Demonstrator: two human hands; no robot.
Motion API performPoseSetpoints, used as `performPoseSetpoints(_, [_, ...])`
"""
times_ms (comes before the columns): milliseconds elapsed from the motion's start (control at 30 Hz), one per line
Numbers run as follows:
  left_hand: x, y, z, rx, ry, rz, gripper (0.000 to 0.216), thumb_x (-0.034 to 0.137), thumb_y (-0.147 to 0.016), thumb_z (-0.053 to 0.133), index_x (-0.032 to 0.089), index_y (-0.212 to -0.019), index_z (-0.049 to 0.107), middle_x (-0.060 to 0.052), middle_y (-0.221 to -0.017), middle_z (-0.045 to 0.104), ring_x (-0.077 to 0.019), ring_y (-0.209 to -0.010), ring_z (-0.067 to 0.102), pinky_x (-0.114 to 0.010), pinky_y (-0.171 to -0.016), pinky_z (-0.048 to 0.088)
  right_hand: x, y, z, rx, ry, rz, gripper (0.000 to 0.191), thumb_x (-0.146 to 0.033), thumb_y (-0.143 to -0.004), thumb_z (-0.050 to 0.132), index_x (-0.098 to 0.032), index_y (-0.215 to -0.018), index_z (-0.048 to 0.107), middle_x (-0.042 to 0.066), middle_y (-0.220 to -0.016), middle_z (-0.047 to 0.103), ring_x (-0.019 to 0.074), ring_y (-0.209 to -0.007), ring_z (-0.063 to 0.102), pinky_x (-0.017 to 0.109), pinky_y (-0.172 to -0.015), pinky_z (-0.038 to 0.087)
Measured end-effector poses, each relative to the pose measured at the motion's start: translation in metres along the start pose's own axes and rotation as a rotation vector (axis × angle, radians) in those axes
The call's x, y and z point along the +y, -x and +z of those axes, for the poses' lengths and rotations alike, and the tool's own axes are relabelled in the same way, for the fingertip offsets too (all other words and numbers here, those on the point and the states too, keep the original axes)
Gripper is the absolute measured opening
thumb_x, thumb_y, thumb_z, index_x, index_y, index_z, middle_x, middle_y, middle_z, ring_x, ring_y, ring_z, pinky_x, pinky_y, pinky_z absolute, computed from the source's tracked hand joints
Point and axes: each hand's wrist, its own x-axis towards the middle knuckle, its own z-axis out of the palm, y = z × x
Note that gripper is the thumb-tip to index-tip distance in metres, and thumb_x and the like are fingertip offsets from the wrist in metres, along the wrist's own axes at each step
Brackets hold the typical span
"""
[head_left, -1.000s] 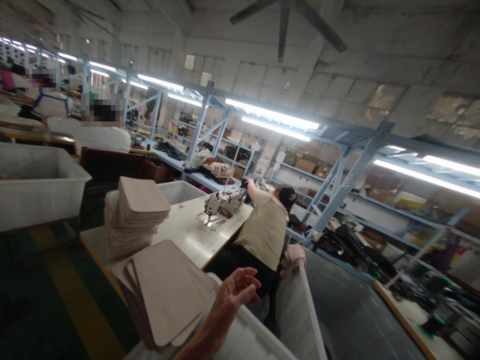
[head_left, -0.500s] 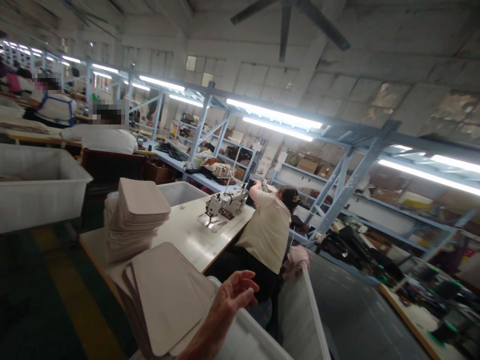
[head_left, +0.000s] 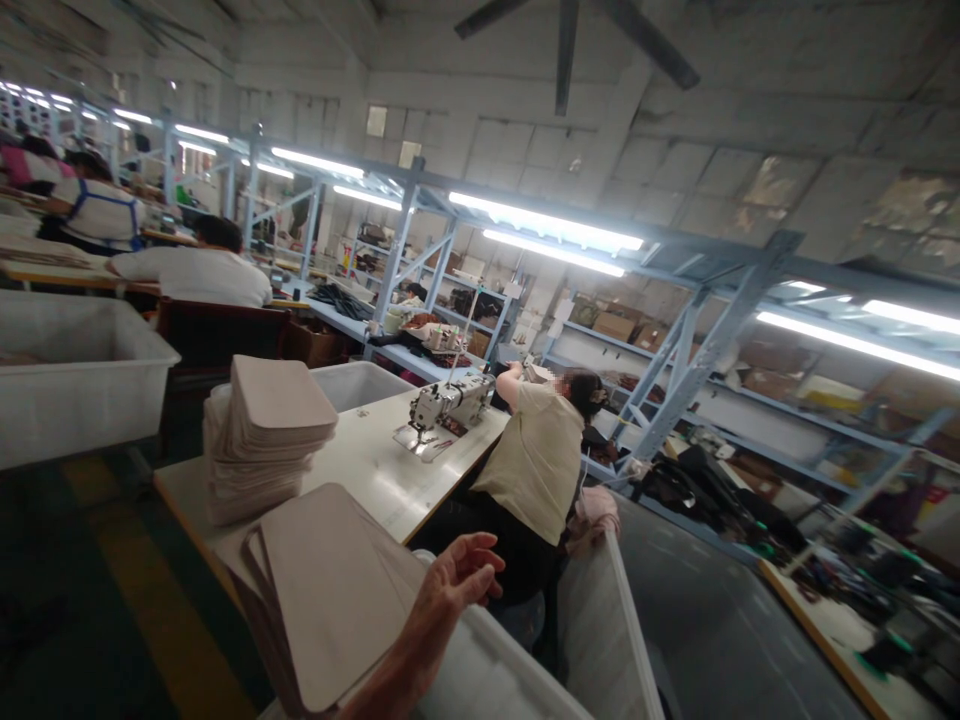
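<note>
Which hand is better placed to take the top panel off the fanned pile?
Left, probably: the left hand hovers empty, fingers loosely curled, beside the fanned panels over the white bin. The right hand is out of view.

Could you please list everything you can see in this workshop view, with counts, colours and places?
Fanned panels: several, beige, at the near end of the table, beside the hand.
Stacked panels: one tall pile, beige, at the table's left end.
Table: one, white top.
Sewing machine: one, white, at the far end of the table.
Seated person: one, cream top, at the sewing machine.
Near bin: one, white, under the hand.
Large bin: one, white, far left.
Shelving: blue-grey frame holding boxes and goods.
Tube lights: many, white, lit.
Ceiling fan: one, dark.
Other workers: several, seated far left.
Hand: one, loosely curled, holding nothing; which hand it is cannot be told.
</note>
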Motion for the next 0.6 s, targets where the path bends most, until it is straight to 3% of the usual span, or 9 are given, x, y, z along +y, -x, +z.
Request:
performPoseSetpoints(167, [0.000, 0.000, -0.001, 0.005, 0.007, 0.003, 0.036, 0.029, -0.073, 0.064, 0.014, -0.105, 0.054, -0.004, -0.089, 0.061, -0.0109, -0.070, 0.056, -0.023, -0.065, 0.038, -0.013, -0.030, -0.018, 0.044, -0.032, -0.035, 0.054, -0.056, -0.081, 0.034, -0.015, -0.080, 0.069, 0.008, -0.058, 0.060, 0.0218, -0.062, 0.064, 0.020, -0.038, 0.035])
performPoseSetpoints(267, [0.001, -0.002, -0.001, 0.003, 0.014, 0.005, 0.036, 0.029, -0.073, 0.065, 0.014, -0.105, 0.055, -0.004, -0.089, 0.062, -0.0109, -0.070, 0.056, -0.023, -0.065, 0.039, -0.014, -0.037, -0.021, 0.045, -0.046, -0.049, 0.056, -0.055, -0.080, 0.030, -0.016, -0.079, 0.070, 0.008, -0.058, 0.060, 0.0220, -0.062, 0.064, 0.019, -0.036, 0.032])
performPoseSetpoints(433, [0.002, -0.007, -0.002, 0.009, 0.032, 0.019, 0.038, 0.030, -0.072, 0.066, 0.015, -0.105, 0.055, -0.004, -0.088, 0.062, -0.0114, -0.070, 0.057, -0.023, -0.062, 0.039, -0.009, -0.028, -0.012, 0.042, -0.064, -0.066, 0.040, -0.052, -0.073, 0.050, -0.019, -0.088, 0.069, 0.005, -0.063, 0.063, 0.0208, -0.063, 0.064, 0.018, -0.033, 0.037])
performPoseSetpoints(600, [-0.001, -0.013, -0.007, 0.014, 0.063, 0.011, 0.039, 0.033, -0.073, 0.067, 0.016, -0.106, 0.055, -0.005, -0.092, 0.063, -0.0127, -0.073, 0.060, -0.023, -0.066, 0.041, -0.011, -0.013, -0.015, 0.058, -0.064, -0.083, 0.041, -0.050, -0.078, 0.041, -0.021, -0.088, 0.069, 0.003, -0.062, 0.061, 0.0207, -0.069, 0.065, 0.017, -0.035, 0.037])
